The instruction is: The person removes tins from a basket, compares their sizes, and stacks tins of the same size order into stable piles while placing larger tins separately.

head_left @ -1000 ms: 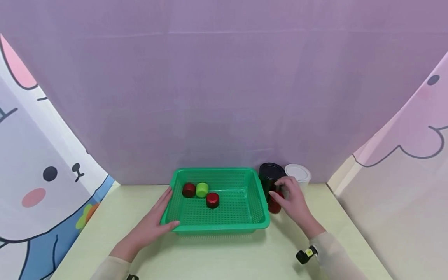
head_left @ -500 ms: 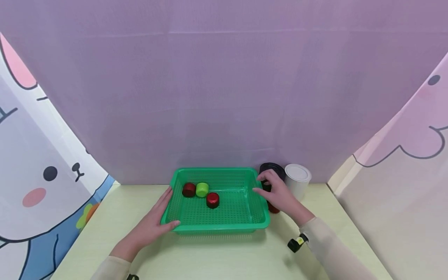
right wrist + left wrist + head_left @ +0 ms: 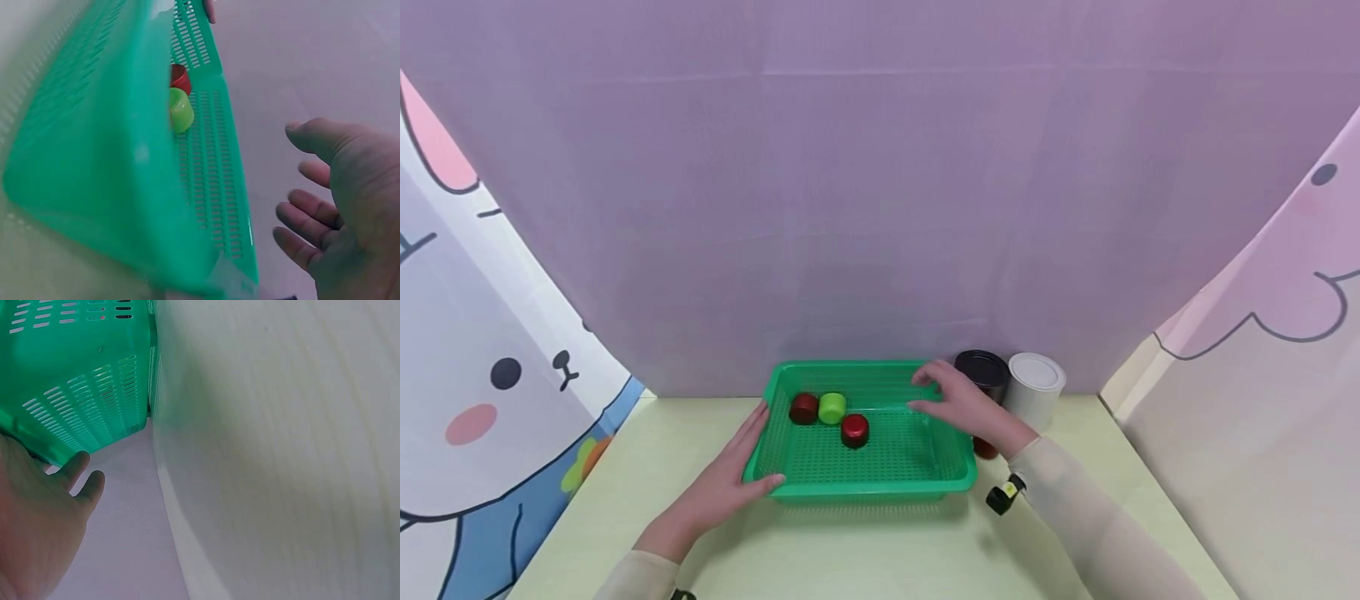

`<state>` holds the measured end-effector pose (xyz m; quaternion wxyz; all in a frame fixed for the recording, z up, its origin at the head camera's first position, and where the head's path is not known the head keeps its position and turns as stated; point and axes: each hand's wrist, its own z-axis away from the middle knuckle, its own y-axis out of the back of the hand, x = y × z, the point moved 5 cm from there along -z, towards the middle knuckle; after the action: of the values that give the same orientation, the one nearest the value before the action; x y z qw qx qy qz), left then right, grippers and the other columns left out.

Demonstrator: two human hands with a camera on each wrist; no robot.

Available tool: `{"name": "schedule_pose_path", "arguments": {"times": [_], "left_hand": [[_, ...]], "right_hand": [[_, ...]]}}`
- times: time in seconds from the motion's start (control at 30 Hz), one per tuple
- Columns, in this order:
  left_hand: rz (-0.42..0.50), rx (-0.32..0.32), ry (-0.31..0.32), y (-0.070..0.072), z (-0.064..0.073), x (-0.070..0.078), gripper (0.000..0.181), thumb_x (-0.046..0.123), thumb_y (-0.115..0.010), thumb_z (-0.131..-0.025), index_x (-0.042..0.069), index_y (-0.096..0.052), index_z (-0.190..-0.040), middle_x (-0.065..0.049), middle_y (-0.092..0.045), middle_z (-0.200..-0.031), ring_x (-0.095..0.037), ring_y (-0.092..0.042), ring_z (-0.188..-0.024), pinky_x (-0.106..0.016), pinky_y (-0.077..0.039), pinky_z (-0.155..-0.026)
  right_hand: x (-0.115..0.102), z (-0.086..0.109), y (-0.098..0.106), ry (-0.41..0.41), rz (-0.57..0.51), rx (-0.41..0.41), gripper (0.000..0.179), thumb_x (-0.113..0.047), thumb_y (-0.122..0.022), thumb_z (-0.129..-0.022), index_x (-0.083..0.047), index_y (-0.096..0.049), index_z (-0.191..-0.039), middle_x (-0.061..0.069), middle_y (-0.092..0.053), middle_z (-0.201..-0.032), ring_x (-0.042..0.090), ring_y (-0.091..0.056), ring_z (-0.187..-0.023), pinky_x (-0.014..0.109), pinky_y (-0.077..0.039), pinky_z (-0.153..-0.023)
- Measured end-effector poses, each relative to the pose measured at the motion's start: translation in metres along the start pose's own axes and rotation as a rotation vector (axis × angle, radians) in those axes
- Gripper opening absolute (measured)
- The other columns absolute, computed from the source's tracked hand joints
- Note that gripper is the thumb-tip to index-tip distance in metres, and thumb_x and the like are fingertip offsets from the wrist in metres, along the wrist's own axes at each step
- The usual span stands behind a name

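A green plastic basket (image 3: pixel 880 486) with slotted walls stands on the table. Inside lie a small dark red cylinder (image 3: pixel 803 408), a lime green one (image 3: pixel 832 408) and a shiny red one (image 3: pixel 854 431). My left hand (image 3: pixel 718 492) rests along the basket's left side, thumb at the front corner and fingers straight. Over the basket's right rim hovers my right hand (image 3: pixel 962 404), its fingers loosely bent. Nothing shows between the fingers of the right hand (image 3: pixel 350 206) in the right wrist view.
Right of the basket stand a black-lidded dark canister (image 3: pixel 982 369) and a white canister (image 3: pixel 1036 383). A red object (image 3: pixel 984 448) beside the basket is mostly hidden by my right forearm. A purple cloth (image 3: pixel 880 208) hangs behind the table.
My right hand has moved left from the red object by the canisters to above the basket's right side. The left hand and the pieces in the basket stay put.
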<state>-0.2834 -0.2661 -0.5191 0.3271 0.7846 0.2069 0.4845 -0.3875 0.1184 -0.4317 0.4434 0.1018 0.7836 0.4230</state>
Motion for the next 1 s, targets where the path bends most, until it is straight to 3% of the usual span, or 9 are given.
{"name": "schedule_pose_path", "arguments": {"times": [0.17, 0.37, 0.7, 1.0], "left_hand": [[0.006, 0.001, -0.001, -0.001, 0.002, -0.001, 0.105, 0.034, -0.081, -0.102, 0.01, -0.014, -0.179, -0.011, -0.008, -0.186, -0.052, -0.018, -0.165, -0.079, -0.031, -0.119], [0.001, -0.003, -0.004, -0.001, 0.001, 0.001, 0.104, 0.034, -0.081, -0.102, 0.01, -0.014, -0.179, -0.011, -0.008, -0.186, -0.052, -0.018, -0.165, -0.078, -0.032, -0.12], [-0.002, 0.0, -0.001, 0.002, -0.001, 0.006, 0.104, 0.038, -0.08, -0.103, 0.009, -0.015, -0.178, -0.012, -0.009, -0.186, -0.053, -0.018, -0.165, -0.08, -0.032, -0.119], [0.003, -0.001, 0.0, 0.003, 0.001, 0.01, 0.103, 0.036, -0.081, -0.102, 0.01, -0.016, -0.178, -0.014, -0.01, -0.186, -0.055, -0.018, -0.164, -0.08, -0.032, -0.118]], "right_hand": [[-0.01, -0.02, -0.013, 0.008, -0.02, -0.099, 0.032, -0.023, -0.079, -0.106, -0.008, -0.069, -0.133, 0.016, -0.065, -0.135, 0.038, -0.062, -0.126, 0.061, -0.053, -0.107], [-0.011, -0.038, -0.028, 0.009, -0.048, -0.15, 0.033, -0.02, -0.079, -0.105, -0.007, -0.068, -0.134, 0.018, -0.066, -0.135, 0.043, -0.063, -0.128, 0.06, -0.053, -0.109], [-0.009, -0.055, -0.045, -0.006, -0.074, -0.22, 0.036, -0.024, -0.084, -0.102, -0.013, -0.069, -0.133, 0.002, -0.069, -0.13, 0.034, -0.068, -0.125, 0.044, -0.059, -0.101], [-0.007, -0.072, -0.061, -0.008, -0.078, -0.293, 0.043, -0.017, -0.085, -0.1, -0.003, -0.067, -0.137, 0.019, -0.066, -0.14, 0.04, -0.066, -0.128, 0.047, -0.056, -0.106]]}}
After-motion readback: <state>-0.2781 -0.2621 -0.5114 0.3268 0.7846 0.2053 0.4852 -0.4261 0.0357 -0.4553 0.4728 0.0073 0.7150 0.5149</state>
